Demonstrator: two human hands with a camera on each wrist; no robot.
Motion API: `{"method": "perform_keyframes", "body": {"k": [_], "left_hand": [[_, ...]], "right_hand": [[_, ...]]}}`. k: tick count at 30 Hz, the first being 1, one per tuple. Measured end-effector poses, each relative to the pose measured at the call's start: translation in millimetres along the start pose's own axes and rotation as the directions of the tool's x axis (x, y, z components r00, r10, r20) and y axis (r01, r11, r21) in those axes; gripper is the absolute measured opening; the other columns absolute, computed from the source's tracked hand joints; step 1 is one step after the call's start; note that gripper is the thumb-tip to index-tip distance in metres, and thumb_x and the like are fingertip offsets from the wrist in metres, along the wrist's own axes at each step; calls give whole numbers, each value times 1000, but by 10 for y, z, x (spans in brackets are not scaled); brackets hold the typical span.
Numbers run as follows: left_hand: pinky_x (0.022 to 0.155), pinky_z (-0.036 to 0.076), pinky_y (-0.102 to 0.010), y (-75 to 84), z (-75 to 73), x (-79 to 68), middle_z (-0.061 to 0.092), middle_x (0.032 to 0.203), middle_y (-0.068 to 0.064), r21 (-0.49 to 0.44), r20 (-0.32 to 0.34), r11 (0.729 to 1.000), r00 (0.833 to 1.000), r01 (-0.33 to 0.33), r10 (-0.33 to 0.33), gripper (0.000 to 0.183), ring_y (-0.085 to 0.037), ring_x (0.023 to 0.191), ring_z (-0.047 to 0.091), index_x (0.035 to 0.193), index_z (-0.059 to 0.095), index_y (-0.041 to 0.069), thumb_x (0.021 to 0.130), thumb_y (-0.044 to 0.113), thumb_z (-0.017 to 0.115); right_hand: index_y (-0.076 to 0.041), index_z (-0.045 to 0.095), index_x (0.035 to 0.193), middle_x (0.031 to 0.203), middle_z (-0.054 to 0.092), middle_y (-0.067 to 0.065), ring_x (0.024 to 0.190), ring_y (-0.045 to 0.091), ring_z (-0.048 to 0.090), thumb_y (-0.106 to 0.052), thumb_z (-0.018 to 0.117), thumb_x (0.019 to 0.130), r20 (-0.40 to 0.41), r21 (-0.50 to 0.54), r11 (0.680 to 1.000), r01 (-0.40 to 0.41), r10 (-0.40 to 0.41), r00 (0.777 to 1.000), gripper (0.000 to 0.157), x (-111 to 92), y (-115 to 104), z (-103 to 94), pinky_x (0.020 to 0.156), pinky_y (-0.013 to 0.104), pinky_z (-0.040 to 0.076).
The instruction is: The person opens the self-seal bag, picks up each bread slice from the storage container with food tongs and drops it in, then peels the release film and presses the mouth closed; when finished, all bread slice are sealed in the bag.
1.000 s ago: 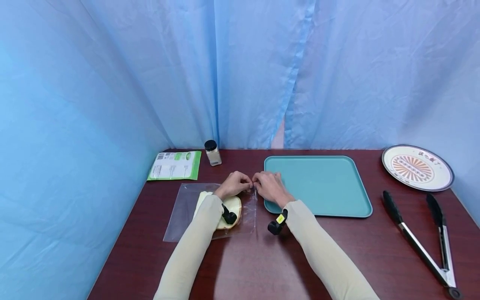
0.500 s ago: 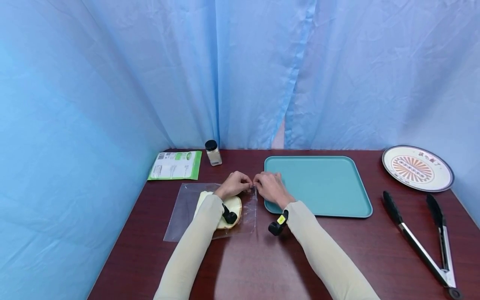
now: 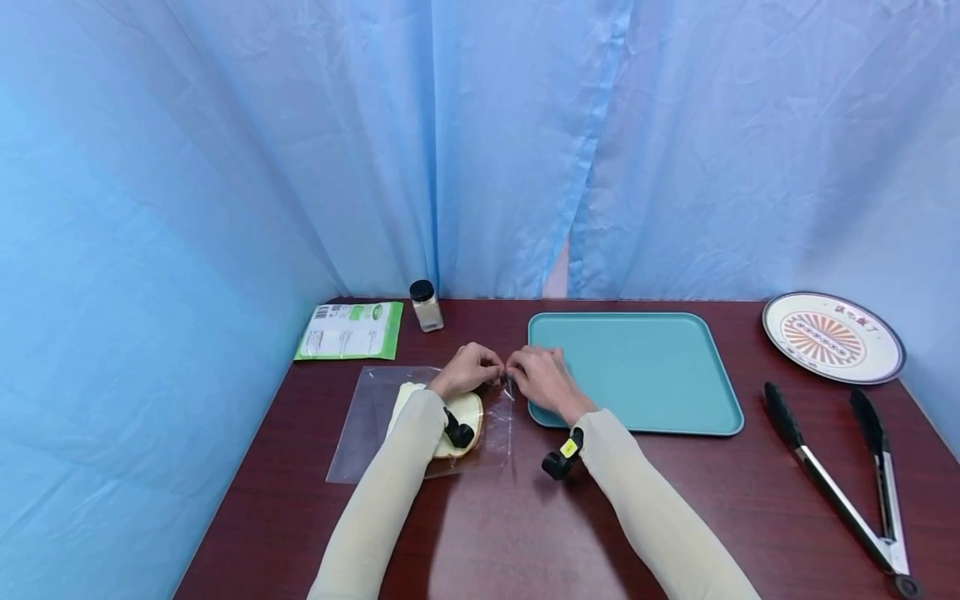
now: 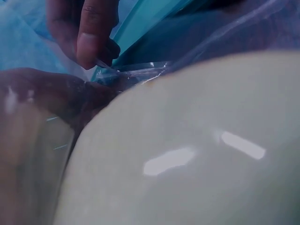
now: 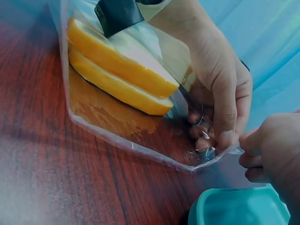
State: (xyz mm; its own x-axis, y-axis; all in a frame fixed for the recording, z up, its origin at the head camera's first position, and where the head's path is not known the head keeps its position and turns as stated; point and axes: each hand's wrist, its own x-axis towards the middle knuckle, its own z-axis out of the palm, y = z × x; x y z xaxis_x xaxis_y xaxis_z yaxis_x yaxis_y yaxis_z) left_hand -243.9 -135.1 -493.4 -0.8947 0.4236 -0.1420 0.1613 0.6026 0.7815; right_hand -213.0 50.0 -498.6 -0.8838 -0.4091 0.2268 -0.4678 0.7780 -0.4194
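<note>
A clear plastic bag point(image 3: 360, 433) lies on the table with pale bread slices point(image 3: 468, 412) inside. Two stacked slices with an orange-brown crust show through the film in the right wrist view. My left hand point(image 3: 467, 369) reaches over the bag and pinches its right-hand edge near the far corner. Right beside it, my right hand point(image 3: 546, 377) pinches the same edge, fingertips almost meeting the left ones. Seen from the left wrist, a bread slice point(image 4: 187, 117) fills most of the view, with the right fingers point(image 4: 89, 47) beyond it.
A teal tray point(image 3: 637, 367) lies just right of the right hand. Further right are a patterned plate point(image 3: 832, 337) and open tongs point(image 3: 817, 483). At the back left stand a black-lidded jar point(image 3: 427, 308) and a flat green-and-white packet point(image 3: 351, 332).
My right wrist has shifted slightly right and toward me, its fingertips staying at the bag's edge. The left hand and the bread look unmoved.
</note>
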Motion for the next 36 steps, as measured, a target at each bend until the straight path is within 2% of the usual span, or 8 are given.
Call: {"method": "perform_keyframes", "body": {"k": [7,24,36], "left_hand": [[59,48,-19,6,1,-2,74,83,-12,4,-1,1000,1000,-2,2,18,-12,66,60,95,78,1,96,6,61],[61,48,-18,-32,24,12,74,81,-13,1,-18,1000,1000,-26,26,17,-7,66,59,93,78,1,97,7,62],[60,47,-16,-34,19,21,75,83,-15,17,-12,999,999,-38,38,16,-5,65,57,93,78,1,96,7,63]], "right_hand": [[-16,76,103,102,72,3,97,24,66,-21,62,100,-4,0,1000,17,-17,1000,15,-29,-28,-25,85,45,38],[-15,75,103,104,72,3,99,24,65,-23,61,100,-15,23,999,41,-41,999,16,-99,-79,-81,84,43,36],[-14,75,99,100,73,2,96,22,65,-20,64,98,-83,54,994,93,-89,993,13,-176,-103,-131,83,43,37]]}}
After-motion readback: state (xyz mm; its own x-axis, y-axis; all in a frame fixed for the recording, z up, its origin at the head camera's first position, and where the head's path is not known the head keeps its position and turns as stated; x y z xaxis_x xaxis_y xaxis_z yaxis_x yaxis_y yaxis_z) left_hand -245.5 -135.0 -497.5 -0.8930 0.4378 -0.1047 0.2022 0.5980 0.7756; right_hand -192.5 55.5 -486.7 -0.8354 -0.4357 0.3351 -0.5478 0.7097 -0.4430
